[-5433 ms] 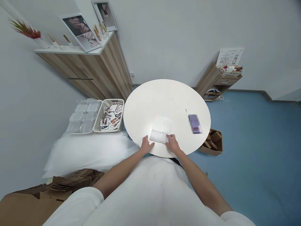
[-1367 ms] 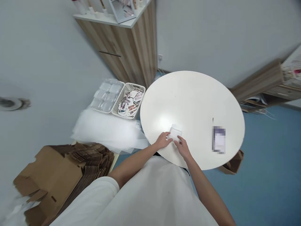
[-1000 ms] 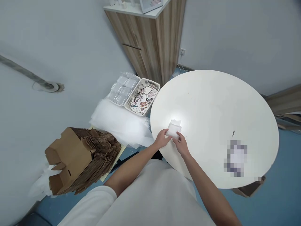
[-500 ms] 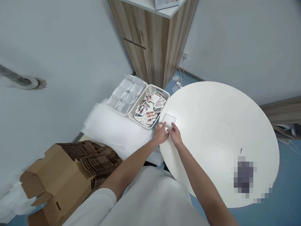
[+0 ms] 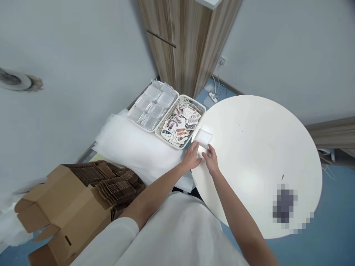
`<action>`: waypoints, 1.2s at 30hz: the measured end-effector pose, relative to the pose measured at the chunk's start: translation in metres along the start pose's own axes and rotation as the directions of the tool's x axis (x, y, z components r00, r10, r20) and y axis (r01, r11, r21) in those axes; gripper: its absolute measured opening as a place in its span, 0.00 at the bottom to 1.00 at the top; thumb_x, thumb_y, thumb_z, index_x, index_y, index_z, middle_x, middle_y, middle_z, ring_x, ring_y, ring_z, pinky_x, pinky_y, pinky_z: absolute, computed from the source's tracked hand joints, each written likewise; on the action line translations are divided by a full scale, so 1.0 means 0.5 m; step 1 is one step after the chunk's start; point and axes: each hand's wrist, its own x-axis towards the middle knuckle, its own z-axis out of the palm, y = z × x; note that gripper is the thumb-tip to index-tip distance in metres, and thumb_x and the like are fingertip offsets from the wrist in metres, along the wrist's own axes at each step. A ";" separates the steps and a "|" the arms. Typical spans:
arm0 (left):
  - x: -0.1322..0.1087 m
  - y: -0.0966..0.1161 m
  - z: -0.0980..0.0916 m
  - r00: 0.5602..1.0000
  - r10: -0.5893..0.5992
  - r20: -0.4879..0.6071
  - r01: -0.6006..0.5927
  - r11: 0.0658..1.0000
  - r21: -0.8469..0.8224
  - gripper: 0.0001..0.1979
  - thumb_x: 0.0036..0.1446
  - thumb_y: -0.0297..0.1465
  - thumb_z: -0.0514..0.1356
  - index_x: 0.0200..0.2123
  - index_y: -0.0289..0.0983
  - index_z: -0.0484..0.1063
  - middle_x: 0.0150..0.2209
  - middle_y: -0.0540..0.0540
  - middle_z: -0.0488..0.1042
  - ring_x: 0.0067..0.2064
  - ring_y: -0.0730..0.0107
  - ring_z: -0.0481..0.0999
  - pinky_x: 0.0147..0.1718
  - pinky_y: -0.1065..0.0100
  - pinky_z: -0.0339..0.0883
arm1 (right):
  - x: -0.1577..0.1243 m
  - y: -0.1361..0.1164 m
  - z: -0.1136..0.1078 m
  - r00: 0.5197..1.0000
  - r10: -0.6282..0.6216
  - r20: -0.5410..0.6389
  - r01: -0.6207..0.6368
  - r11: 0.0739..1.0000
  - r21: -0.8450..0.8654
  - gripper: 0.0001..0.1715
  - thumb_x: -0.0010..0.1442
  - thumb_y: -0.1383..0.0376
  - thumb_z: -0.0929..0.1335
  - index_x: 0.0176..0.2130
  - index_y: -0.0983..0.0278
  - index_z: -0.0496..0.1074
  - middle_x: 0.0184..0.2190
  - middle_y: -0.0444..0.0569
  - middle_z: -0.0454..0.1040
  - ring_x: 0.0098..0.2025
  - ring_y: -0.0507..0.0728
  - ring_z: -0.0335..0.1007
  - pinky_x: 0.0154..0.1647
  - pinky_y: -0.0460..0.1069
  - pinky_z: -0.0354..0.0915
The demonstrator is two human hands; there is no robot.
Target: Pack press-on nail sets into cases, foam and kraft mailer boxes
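Note:
A small folded white foam packet [image 5: 203, 137] lies at the left edge of the round white table [image 5: 257, 147]. My left hand [image 5: 191, 158] and my right hand [image 5: 211, 162] both press on its near end, fingers curled on it. Just left of the packet stands a white basket [image 5: 181, 123] full of small printed cards. A clear plastic tray pack [image 5: 151, 107] sits beside the basket.
White foam sheets [image 5: 133, 146] lie spread left of the table. A brown box with stacked flat cardboard [image 5: 80, 199] stands at lower left. A wooden cabinet [image 5: 188, 40] rises behind the basket. A blurred dark object [image 5: 284, 205] rests on the table's near right.
The packet, first wide and at the table's near edge, is smaller and folded and has slid with both hands to the table's left edge beside the basket. The view turned left.

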 end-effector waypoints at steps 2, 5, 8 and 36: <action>-0.020 0.003 0.000 1.000 -0.008 0.000 0.008 1.000 -0.025 0.40 0.48 0.35 0.57 0.61 0.35 0.40 0.63 0.38 0.39 0.63 0.55 0.40 0.56 0.53 0.46 | -0.026 0.012 -0.008 1.000 0.015 0.006 -0.015 1.000 -0.017 0.38 0.47 0.57 0.66 0.57 0.59 0.54 0.58 0.50 0.54 0.57 0.60 0.52 0.52 0.54 0.58; -0.059 0.013 0.005 1.000 -0.019 -0.015 0.018 0.999 -0.047 0.36 0.48 0.35 0.57 0.59 0.34 0.47 0.62 0.37 0.45 0.63 0.56 0.45 0.57 0.54 0.47 | -0.070 0.036 -0.030 0.999 0.039 0.036 -0.036 0.997 -0.065 0.37 0.47 0.57 0.65 0.56 0.60 0.55 0.58 0.51 0.55 0.55 0.60 0.56 0.50 0.54 0.60; -0.110 0.025 0.018 0.999 -0.028 -0.034 0.025 0.996 -0.081 0.28 0.49 0.34 0.56 0.54 0.36 0.57 0.57 0.40 0.59 0.59 0.59 0.57 0.55 0.58 0.53 | -0.108 0.066 -0.056 0.994 0.043 0.096 -0.031 0.993 -0.114 0.34 0.49 0.57 0.64 0.54 0.61 0.57 0.57 0.53 0.58 0.51 0.59 0.62 0.47 0.53 0.63; -0.779 -0.141 -0.246 0.575 -0.558 -0.598 0.679 0.733 -0.031 0.38 0.50 0.55 0.47 0.57 0.37 0.53 0.53 0.36 0.62 0.52 0.49 0.63 0.44 0.58 0.59 | -0.403 -0.170 0.427 0.278 -0.517 0.810 0.960 0.180 -0.214 0.23 0.53 0.59 0.63 0.49 0.62 0.64 0.41 0.53 0.71 0.39 0.59 0.67 0.40 0.52 0.61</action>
